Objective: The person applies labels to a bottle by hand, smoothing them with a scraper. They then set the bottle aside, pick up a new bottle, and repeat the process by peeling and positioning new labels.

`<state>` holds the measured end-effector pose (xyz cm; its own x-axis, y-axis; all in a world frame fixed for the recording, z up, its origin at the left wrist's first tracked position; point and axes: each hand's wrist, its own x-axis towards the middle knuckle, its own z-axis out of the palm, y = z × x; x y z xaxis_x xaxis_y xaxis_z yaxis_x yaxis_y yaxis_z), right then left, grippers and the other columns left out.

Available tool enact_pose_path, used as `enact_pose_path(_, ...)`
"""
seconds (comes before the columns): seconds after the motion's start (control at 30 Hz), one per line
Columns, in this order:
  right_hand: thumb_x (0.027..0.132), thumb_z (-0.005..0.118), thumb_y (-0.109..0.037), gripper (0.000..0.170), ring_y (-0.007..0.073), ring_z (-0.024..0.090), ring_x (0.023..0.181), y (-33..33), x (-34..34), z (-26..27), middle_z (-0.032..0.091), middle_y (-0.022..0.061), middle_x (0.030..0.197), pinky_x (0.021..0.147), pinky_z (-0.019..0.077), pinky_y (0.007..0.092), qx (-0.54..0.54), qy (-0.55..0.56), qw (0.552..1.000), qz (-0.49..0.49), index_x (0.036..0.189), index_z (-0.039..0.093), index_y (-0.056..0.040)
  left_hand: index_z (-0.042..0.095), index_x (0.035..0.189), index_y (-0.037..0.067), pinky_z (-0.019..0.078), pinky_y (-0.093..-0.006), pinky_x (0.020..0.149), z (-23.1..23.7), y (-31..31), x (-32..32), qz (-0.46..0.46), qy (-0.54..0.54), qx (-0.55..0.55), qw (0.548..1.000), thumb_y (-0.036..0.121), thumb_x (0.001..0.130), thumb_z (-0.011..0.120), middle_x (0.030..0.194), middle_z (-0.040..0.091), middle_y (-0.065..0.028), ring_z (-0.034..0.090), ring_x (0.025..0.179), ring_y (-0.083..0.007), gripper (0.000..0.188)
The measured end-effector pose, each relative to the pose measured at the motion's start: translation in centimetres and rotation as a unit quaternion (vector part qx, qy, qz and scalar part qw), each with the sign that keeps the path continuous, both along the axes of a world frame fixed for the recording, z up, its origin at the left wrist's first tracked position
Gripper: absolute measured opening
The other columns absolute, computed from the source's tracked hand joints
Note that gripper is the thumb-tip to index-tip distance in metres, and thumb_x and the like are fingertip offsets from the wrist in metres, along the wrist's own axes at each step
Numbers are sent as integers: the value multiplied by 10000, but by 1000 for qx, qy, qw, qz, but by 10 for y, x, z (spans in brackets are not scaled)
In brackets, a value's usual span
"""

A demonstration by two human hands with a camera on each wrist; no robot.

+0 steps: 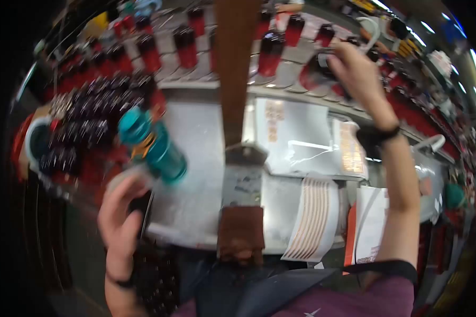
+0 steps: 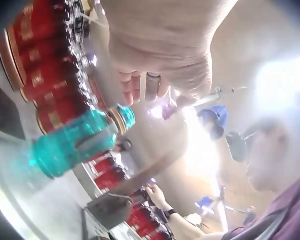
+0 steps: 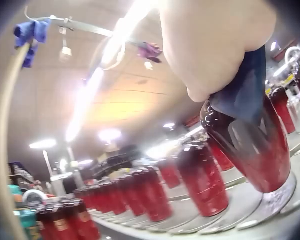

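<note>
My right hand (image 1: pixel 357 76) grips the top of a red bottle (image 3: pixel 255 150) with a dark shoulder. The bottle leans over the slatted conveyor (image 3: pixel 230 202), its base close to a slat. Something dark blue (image 3: pixel 245 90) lies between the fingers and the bottle's top. On the left, my left hand (image 1: pixel 121 214) holds nothing; its fingers bend loosely, with the thumb apart. A ring (image 2: pixel 152 86) circles one finger. Just beyond those fingertips, a teal drinking bottle (image 1: pixel 161 150) with an orange band stands on the metal worktop (image 1: pixel 195 127).
More red bottles (image 1: pixel 185 47) stand spaced along the conveyor, and others are packed at the left (image 1: pixel 98 105). A brown post (image 1: pixel 238 68) rises mid-worktop. Printed sheets (image 1: pixel 291 124) and a striped sheet (image 1: pixel 313 219) lie on the right.
</note>
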<state>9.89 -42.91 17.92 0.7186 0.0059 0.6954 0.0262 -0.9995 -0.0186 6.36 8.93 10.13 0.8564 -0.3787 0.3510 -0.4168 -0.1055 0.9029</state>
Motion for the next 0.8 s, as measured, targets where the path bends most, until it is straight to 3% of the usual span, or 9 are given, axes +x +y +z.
enact_pose_path(0.1, 971, 601, -194, 215, 175, 665, 867, 60, -84, 60, 664, 93, 967, 772, 507, 295, 93, 103, 982, 127, 1062, 605, 1, 539, 1384, 40, 430, -363, 1033, 18, -69, 11, -167, -76, 89, 979, 215, 864, 667, 1299, 593, -137, 566, 1193, -256, 564)
enact_pose_path(0.2, 923, 581, -122, 143, 135, 548, 792, 113, -139, 90, 562, 49, 860, 733, 429, 266, 198, 204, 942, 179, 949, 570, 18, 415, 1469, 35, 395, -352, 1065, -4, -150, -6, -314, -30, -66, 947, 279, 985, 584, 1383, 518, -143, 508, 1242, -242, 569)
enact_pose_path(0.23, 899, 580, -108, 121, 128, 513, 769, 131, -149, 96, 531, 37, 832, 717, 404, 260, 242, 260, 914, 194, 923, 563, 9, 332, 1518, 44, 281, -376, 1158, 0, -167, -18, -418, 124, -126, 891, 578, 986, 476, 1467, 443, -164, 403, 1375, -233, 768)
enact_pose_path(0.3, 870, 595, -127, 124, 128, 504, 784, 159, -161, 91, 517, 35, 824, 718, 389, 261, 271, 320, 876, 238, 901, 566, -10, 328, 1497, 37, 453, -346, 1035, 20, -158, -56, -589, 432, -229, 644, 703, 877, 552, 1408, 508, -124, 529, 1259, -179, 938)
enact_pose_path(0.37, 903, 580, -133, 118, 108, 497, 780, 168, -164, 75, 525, 11, 847, 719, 384, 244, 389, 338, 806, 292, 929, 571, -18, 388, 1452, 51, 517, -337, 944, 15, -140, -81, -581, 512, -276, 570, 666, 871, 608, 1357, 545, -119, 583, 1176, -157, 873)
enact_pose_path(0.57, 1015, 529, -161, 321, 21, 472, 694, 159, -150, -32, 624, -20, 913, 621, 383, 180, 419, 375, 816, 138, 1308, 564, -35, 444, 1339, 18, 542, -316, 840, -30, -126, -78, -286, 449, -225, 816, 449, 934, 660, 1157, 619, -104, 633, 1005, -158, 629)
enact_pose_path(0.63, 1029, 504, -184, 407, 37, 508, 668, 167, -153, -63, 679, 27, 970, 596, 413, 196, 499, 398, 759, 126, 1413, 481, -49, 451, 1310, 16, 536, -335, 837, -53, -126, -59, -178, 315, -139, 922, 444, 894, 717, 1131, 622, -117, 635, 967, -168, 654)
enact_pose_path(0.7, 1038, 495, -219, 506, 63, 551, 640, 187, -159, -74, 697, 83, 1039, 572, 448, 226, 608, 424, 658, 134, 1499, 360, -60, 407, 1332, -19, 518, -358, 889, -68, -125, -47, -146, 235, -117, 954, 438, 915, 691, 1152, 616, -144, 629, 1019, -210, 681)
enact_pose_path(0.8, 963, 653, -295, 757, 103, 594, 685, 196, -160, -103, 674, 133, 1009, 616, 488, 245, 589, 424, 680, 106, 1543, 238, -41, 228, 1476, -68, 449, -385, 1015, -98, -140, -35, -147, 222, -50, 963, 452, 968, 589, 1319, 541, -265, 562, 1214, -329, 811)
